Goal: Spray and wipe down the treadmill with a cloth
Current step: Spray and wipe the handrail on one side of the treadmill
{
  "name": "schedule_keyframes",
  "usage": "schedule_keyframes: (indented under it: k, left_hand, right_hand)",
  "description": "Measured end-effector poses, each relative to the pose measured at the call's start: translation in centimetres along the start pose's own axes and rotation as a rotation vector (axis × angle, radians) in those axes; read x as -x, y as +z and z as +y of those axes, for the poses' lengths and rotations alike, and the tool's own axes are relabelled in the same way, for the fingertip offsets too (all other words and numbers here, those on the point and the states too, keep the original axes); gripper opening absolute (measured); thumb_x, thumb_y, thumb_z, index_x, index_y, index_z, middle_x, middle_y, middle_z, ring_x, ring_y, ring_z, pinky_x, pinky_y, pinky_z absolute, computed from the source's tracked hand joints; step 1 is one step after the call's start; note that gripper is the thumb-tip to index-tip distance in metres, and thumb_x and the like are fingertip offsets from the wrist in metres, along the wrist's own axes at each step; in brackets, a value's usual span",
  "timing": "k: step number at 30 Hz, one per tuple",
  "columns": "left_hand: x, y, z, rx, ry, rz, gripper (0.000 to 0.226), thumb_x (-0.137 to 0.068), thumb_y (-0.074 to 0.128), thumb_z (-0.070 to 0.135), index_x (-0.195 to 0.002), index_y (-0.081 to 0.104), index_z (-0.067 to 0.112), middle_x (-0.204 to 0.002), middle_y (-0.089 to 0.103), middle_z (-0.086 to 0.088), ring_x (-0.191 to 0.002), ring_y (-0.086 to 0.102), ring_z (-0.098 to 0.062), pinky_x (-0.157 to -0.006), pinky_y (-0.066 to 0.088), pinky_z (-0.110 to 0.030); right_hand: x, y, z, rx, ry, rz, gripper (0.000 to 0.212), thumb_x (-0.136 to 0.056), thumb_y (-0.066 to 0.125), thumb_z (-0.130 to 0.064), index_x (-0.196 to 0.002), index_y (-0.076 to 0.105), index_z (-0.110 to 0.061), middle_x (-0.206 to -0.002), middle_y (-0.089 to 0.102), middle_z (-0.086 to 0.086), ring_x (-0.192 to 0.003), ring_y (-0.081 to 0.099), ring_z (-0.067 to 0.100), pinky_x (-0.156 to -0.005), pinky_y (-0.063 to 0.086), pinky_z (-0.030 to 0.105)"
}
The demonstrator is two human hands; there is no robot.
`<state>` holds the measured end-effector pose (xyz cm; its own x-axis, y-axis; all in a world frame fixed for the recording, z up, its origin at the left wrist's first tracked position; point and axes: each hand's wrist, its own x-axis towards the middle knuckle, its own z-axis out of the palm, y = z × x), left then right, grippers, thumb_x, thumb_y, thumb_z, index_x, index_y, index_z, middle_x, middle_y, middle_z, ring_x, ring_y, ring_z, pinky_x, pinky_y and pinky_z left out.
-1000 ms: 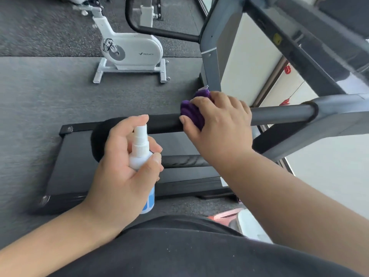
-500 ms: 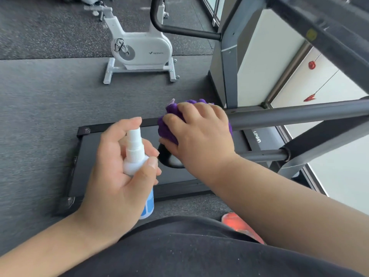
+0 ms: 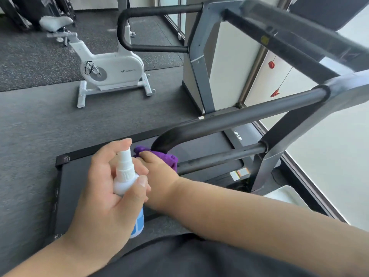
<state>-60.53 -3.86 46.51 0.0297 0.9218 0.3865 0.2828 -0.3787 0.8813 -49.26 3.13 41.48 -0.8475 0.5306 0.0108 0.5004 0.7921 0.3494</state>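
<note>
Head | left hand [image 3: 103, 198] gripped bottle [image 3: 127, 182] upright, finger atop nozzle | right hand [image 3: 159, 172], just beyond, pressed cloth [image 3: 165, 156] onto handrail [image 3: 229, 120] bend, fingers curled round it

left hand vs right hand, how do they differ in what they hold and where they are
The left hand grips a white spray bottle upright, off the treadmill; the right hand holds a purple cloth against the curved end of the black handrail. The left hand is nearer the camera, partly covering the right. Both hands grip something.
</note>
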Motion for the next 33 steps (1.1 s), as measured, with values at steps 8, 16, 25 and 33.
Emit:
schedule_keyframes:
  k: [8,16,25,33]
  left_hand:
    - [-3.7,4.3,2.5,-0.043,-0.022,-0.067,0.058,-0.079,0.059,0.033,-0.131,0.042,0.052,-0.095,0.066,0.007,-0.067,0.069,-0.018,-0.054,0.058,-0.034]
    - [-11.3,17.1,7.7,-0.489,0.061,-0.354,0.049,-0.081,0.062,0.046,-0.119,0.036,0.064,-0.092,0.063,0.024,-0.085,0.056,0.007,-0.062,0.038,-0.017]
    - [-16.7,28.8,8.5,-0.756,0.020,-0.409,0.048,-0.084,0.063,0.052,-0.121,0.032,0.057,-0.082,0.056,0.017,-0.075,0.050,0.007,-0.059,0.029,-0.009]
    - [-17.5,32.3,8.1,-0.902,-0.003,-0.416,0.048,-0.085,0.064,0.050,-0.122,0.033,0.050,-0.078,0.051,0.017,-0.071,0.050,-0.001,-0.056,0.032,-0.019]
  right_hand:
    - [11.5,2.5,3.3,-0.501,0.359,0.483,0.044,-0.076,0.073,-0.034,-0.115,0.055,-0.030,-0.103,0.062,-0.001,-0.084,0.057,0.026,-0.071,0.046,0.037]
    - [25.3,4.2,9.9,-1.009,0.837,0.583,0.036,-0.081,0.075,-0.047,-0.113,0.066,-0.035,-0.115,0.062,-0.016,-0.106,0.059,0.003,-0.091,0.048,0.023]
    - [32.0,6.2,16.7,-1.133,0.857,0.740,0.040,-0.081,0.070,-0.060,-0.115,0.062,-0.040,-0.119,0.058,-0.022,-0.112,0.060,0.003,-0.093,0.039,0.009]
    - [34.1,7.8,19.9,-1.222,0.762,0.826,0.045,-0.077,0.073,-0.062,-0.113,0.063,-0.036,-0.117,0.061,-0.017,-0.113,0.060,0.008,-0.093,0.041,0.012]
